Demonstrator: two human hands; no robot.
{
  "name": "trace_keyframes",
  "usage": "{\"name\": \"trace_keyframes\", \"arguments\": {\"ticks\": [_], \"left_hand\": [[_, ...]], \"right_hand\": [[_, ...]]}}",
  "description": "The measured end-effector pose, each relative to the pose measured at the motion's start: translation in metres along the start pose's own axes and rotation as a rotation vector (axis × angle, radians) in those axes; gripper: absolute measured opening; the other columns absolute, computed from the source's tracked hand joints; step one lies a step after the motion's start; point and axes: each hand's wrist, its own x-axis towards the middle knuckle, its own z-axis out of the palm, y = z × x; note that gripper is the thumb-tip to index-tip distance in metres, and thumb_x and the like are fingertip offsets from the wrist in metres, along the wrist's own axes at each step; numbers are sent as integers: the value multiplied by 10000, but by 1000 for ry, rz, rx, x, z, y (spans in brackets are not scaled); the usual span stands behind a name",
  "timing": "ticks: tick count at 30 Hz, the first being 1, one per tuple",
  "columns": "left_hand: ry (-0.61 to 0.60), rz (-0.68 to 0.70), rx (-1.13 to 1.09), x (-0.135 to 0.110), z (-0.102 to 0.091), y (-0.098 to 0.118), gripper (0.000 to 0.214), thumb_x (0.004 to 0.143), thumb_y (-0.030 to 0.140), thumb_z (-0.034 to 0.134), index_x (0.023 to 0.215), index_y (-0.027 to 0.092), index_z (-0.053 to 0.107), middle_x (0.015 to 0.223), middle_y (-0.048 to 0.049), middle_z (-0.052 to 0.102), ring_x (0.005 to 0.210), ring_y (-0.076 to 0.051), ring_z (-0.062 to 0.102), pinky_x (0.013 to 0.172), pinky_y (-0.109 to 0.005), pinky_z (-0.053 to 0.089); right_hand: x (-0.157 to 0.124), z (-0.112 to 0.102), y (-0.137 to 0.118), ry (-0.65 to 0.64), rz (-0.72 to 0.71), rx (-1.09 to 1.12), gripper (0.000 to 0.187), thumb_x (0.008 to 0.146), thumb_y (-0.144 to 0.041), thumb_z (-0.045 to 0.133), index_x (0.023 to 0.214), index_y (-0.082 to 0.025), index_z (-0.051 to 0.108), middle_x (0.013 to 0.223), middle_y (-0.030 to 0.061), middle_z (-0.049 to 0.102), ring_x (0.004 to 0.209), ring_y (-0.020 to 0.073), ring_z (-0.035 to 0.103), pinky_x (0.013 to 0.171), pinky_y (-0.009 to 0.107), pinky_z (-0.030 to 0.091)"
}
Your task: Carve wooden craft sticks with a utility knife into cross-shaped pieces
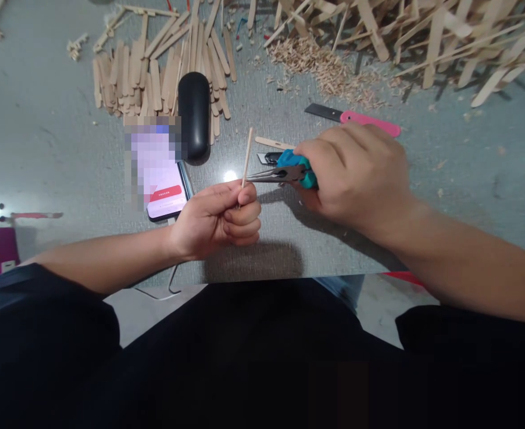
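Observation:
Between the thumb and fingers of my left hand [220,217] a wooden craft stick [248,155] is pinched, standing nearly upright with its edge toward me. My right hand [356,173] is closed around the blue-green handles of needle-nose pliers [284,173]. The plier tips reach the stick just above my left fingertips; whether the jaws grip it I cannot tell. Beyond the pliers, a craft stick with a small slot [275,143] lies on the table. Close by is the blade end of a utility knife [267,158], the rest of it hidden behind the pliers and my hand.
A pink-handled knife [372,123] lies past my right hand. A black case [194,116] and a lit phone [168,199] are on the left. Flat craft sticks [130,77] cover the back left, wood shavings [325,65] the back middle, and a stick heap [436,44] the back right.

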Motion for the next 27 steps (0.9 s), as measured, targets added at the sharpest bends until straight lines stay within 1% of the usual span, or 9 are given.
{"name": "trace_keyframes", "arguments": {"ticks": [6,9,11,13,15,17,19,23,27], "left_hand": [[-33,19,15,0,0,-1,412,1144,171,322,814,207,568,643,86,231,520,-91,176,518,-184,366],[-43,66,47,0,-1,-3,362,1148,180,382,837,207,567,645,91,247,521,-83,183,524,-180,342],[-43,122,100,0,-3,-6,302,1149,233,494,857,212,567,643,96,268,517,-74,197,528,-185,329],[-22,222,195,1,-6,-11,282,1124,333,648,877,218,578,643,97,308,514,-68,236,530,-197,319],[40,399,339,1,-10,-17,327,1082,430,768,893,221,599,655,84,378,524,-68,298,528,-210,307],[100,588,503,1,-13,-21,357,1084,487,780,903,224,620,668,67,439,534,-69,335,520,-216,295],[131,670,620,0,-15,-24,357,1117,511,731,919,229,636,648,69,432,517,-68,318,495,-219,271],[162,628,687,-1,-16,-24,374,1126,562,699,946,241,634,593,98,355,466,-73,253,434,-232,204],[191,640,743,0,-15,-22,398,1107,591,720,954,232,640,595,100,378,467,-74,263,423,-243,204]], "right_hand": [[-4,13,3,150,-51,-105,284,1069,-300,449,957,-244,704,790,85,648,767,279,594,666,411,376],[-4,9,3,87,-49,-111,254,1027,-247,478,966,-244,724,826,95,686,804,283,621,690,419,388],[-4,4,3,9,-35,-87,261,1037,-258,487,1016,-239,746,902,114,736,864,295,664,726,427,418],[-3,1,6,-55,-20,-61,282,1058,-291,483,1077,-233,758,977,132,773,930,318,705,759,437,448],[-4,2,11,-71,1,-33,276,1053,-325,503,1111,-231,756,1033,143,797,977,345,735,769,443,467],[-3,5,19,-69,39,-1,247,1028,-346,554,1127,-234,750,1073,144,809,1029,368,754,770,443,478],[-3,8,27,-55,84,20,219,996,-349,607,1125,-237,746,1091,145,812,1071,382,762,779,445,485],[0,9,32,-47,109,28,230,1021,-371,598,1137,-244,751,1087,145,801,1065,368,752,813,456,492],[0,11,26,-2,25,60,379,1098,-522,518,1185,-238,754,1079,152,801,1048,368,749,854,485,526]]}}
